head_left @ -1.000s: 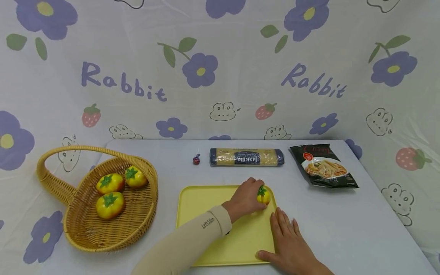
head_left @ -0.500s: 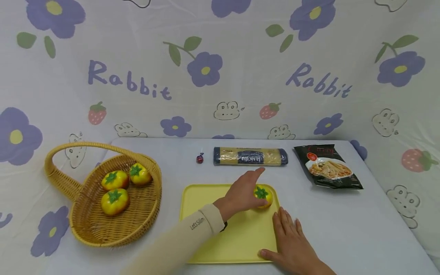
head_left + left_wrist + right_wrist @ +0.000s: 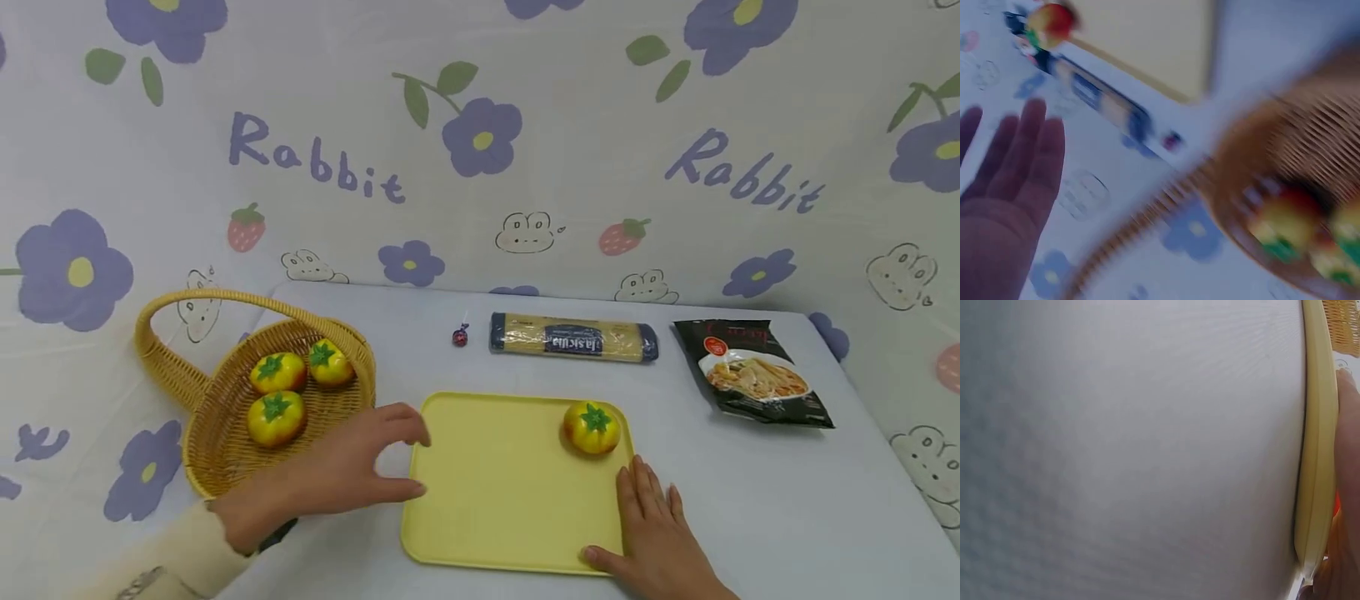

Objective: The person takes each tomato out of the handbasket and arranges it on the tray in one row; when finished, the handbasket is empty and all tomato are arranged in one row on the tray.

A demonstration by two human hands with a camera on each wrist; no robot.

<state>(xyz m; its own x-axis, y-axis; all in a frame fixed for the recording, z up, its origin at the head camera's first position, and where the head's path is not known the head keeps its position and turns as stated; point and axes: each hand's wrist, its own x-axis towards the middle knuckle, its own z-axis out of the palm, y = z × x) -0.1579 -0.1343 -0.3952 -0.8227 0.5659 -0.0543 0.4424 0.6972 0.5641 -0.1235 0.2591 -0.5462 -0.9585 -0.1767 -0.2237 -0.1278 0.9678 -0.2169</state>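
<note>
My left hand is spread, thumb and fingers apart, and holds nothing. It hovers between the wicker basket and the yellow tray, its back overlapping the basket's rim in the head view. In the left wrist view the left hand's fingers look straight. A yellow-red persimmon with a green leafy top sits in the tray's far right corner. My right hand rests along the tray's right edge, fingers straight and thumb near the front corner. Three similar persimmons lie in the basket.
Behind the tray lies a long pack of spaghetti, with a small wrapped lollipop to its left. A black food packet lies at the back right. The basket's tall handle arches over its left and far sides.
My left hand has let go of the persimmon at the tray's far right and swung left to beside the basket. The right hand stays at the tray's edge. The head view has shifted slightly.
</note>
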